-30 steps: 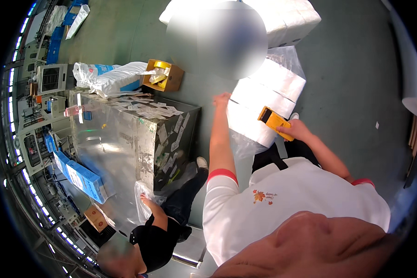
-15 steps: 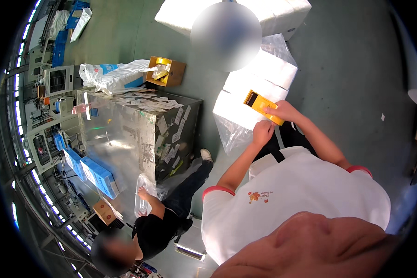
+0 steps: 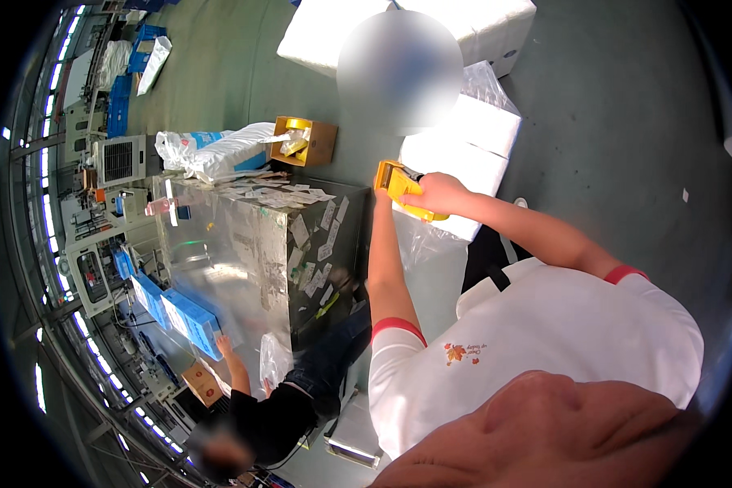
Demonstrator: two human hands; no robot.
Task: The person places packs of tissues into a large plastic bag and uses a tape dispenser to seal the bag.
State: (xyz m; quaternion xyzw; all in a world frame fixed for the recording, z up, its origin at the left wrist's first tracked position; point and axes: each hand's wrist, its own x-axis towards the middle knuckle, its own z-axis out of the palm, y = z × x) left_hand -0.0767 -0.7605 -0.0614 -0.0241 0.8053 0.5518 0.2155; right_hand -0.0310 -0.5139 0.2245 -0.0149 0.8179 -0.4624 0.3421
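At the far left of the frame stand machines in a row. Low on the left, blue boxes lie flat, and another person's hand touches the end of one. That person sits low in dark clothes, near the bottom of the frame.

Left of the middle is a big shiny metal box with many paper stickers on its top and side. Behind it, in the upper left, lies a white bag on the floor. Right beside the bag is a small brown cardboard box. It is open, and a yellow roll and some plastic sit inside it.

In the middle, the left hand is mostly hidden behind the yellow tape tool, so I cannot tell if its fingers are shut or loose. The left arm goes straight up from the white shirt with a red cuff.

Just to the right, the right hand wraps its fingers tight around the tape tool. The right arm is bent and comes in from the right side. The tool is held over a white foam box in a clear plastic bag. More white foam boxes sit at the top of the frame on the grey floor.
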